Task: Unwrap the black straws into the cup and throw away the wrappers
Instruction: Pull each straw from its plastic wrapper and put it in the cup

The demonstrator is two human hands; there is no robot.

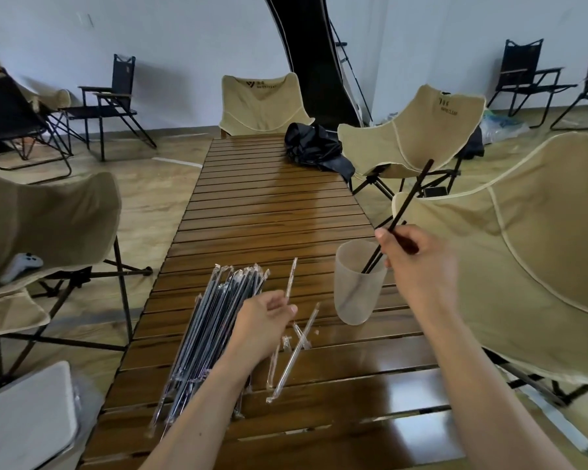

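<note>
A long surface (269,205) of dark brown wooden slats stands on a pale wood-pattern floor (157,184). Beige fabric chairs (262,103) stand around its edges. Black folding chairs (116,96) stand along the plain white wall (170,39). A black bag (314,149) lies at the far right corner.

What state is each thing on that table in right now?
Cup: upright, holding black straws.
Black straw: gripped by right hand, tilted into cup.
Empty wrapper: pinched by left hand.
Wrapped straws: piled, unopened.
Loose wrappers: lying on table.
</note>
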